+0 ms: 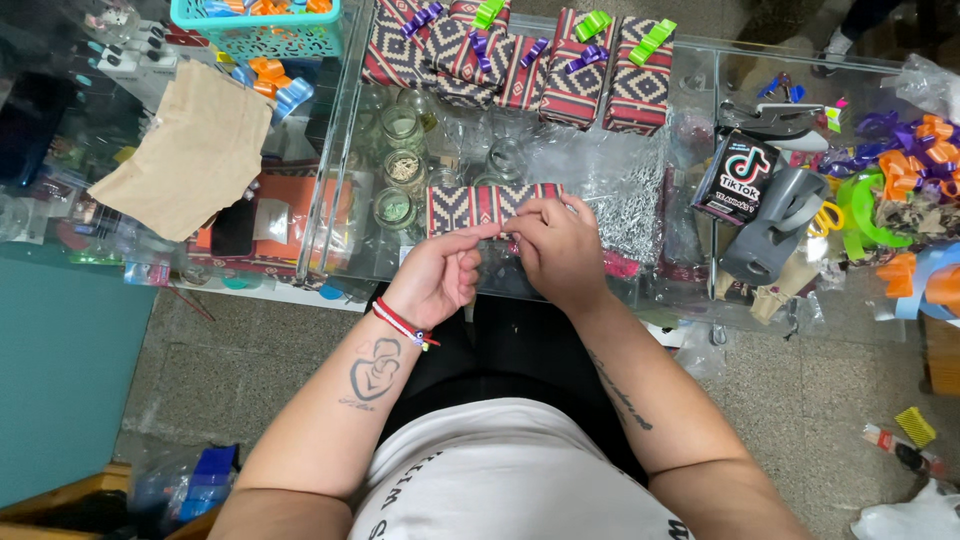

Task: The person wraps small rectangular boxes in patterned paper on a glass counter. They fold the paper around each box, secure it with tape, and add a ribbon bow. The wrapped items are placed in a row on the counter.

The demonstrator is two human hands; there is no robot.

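A small box wrapped in red, black and white patterned paper (pixel 470 205) rests on the glass counter (pixel 650 190) in front of me. My left hand (pixel 440 275) pinches its near edge with thumb and forefinger. Close beside it, my right hand (pixel 555 245) presses fingers on the box's right end. A red cord bracelet sits on my left wrist. The near side of the box is hidden behind both hands.
Several wrapped boxes with green and purple bows (pixel 520 60) stand at the back. Glass jars (pixel 400 165) show under the glass. A grey tape dispenser (pixel 775 225), a small black box (pixel 735 178), ribbon bows (pixel 915 160), a turquoise basket (pixel 260 25) and brown paper (pixel 195 150) surround me.
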